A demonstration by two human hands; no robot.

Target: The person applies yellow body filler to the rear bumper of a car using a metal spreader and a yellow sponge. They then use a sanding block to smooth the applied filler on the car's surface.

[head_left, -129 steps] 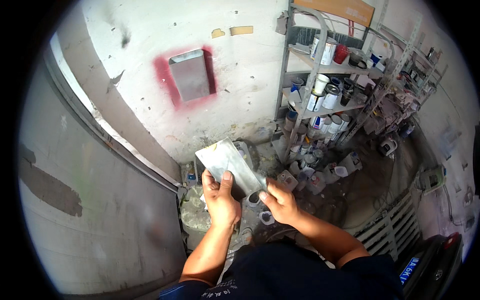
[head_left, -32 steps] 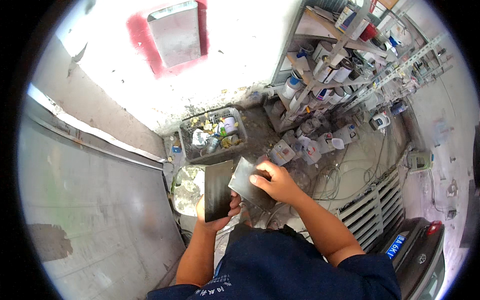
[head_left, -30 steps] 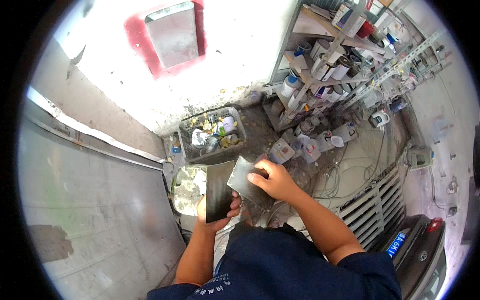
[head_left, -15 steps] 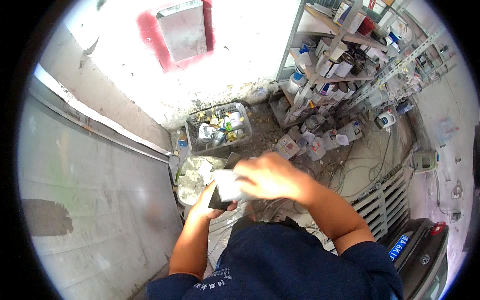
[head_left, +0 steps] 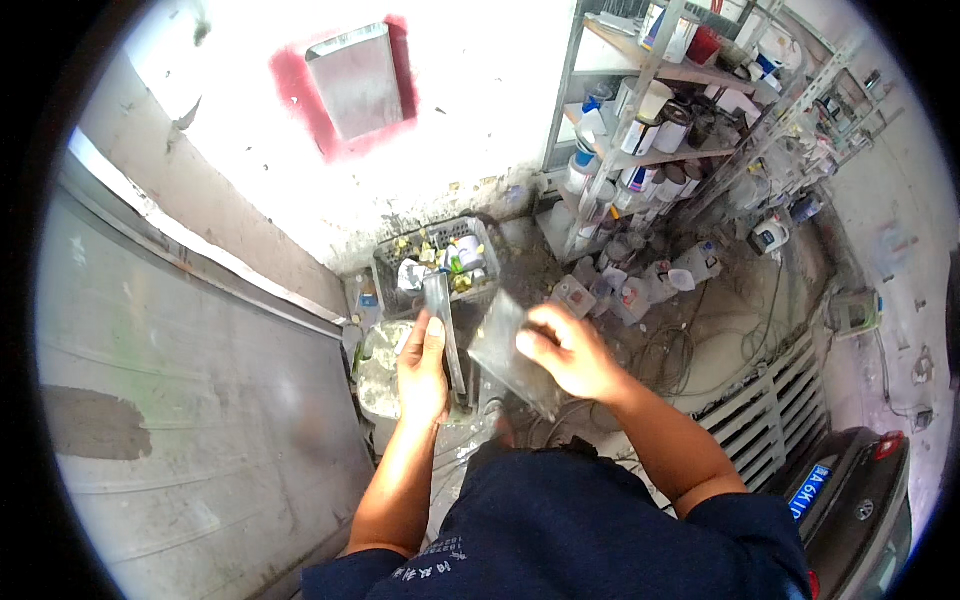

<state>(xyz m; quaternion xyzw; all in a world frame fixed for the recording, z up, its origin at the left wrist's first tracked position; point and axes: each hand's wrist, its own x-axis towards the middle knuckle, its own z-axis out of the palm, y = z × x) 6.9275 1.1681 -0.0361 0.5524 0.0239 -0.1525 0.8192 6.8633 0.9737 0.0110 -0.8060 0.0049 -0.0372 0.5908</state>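
In front of my body, my left hand (head_left: 424, 375) grips a thin grey metal plate (head_left: 446, 335) with the thumb lying along it. That plate stands almost edge-on, so its broad face is mostly hidden. To its right, my right hand (head_left: 570, 350) is closed on the edge of a second flat, rectangular grey plate (head_left: 512, 352). This one is tilted, with its dull, somewhat blurred face showing. A small gap separates the two plates. Below them is a pale, stained rounded lid or tub top (head_left: 383, 372), partly covered by my left hand.
A grey plastic crate (head_left: 385, 275) of scraps stands by the wall. Right of it rises a metal shelf (head_left: 650, 70) loaded with cans. Bottles (head_left: 630, 298) and loose cables (head_left: 670, 365) lie on the floor. A slatted panel (head_left: 760, 400) and dark car (head_left: 850, 520) are at right.
My hands have moved apart. The bright white blur under my right hand no longer shows; that hand now holds a grey plate. The left hand's plate has turned from lying slanted to nearly edge-on.
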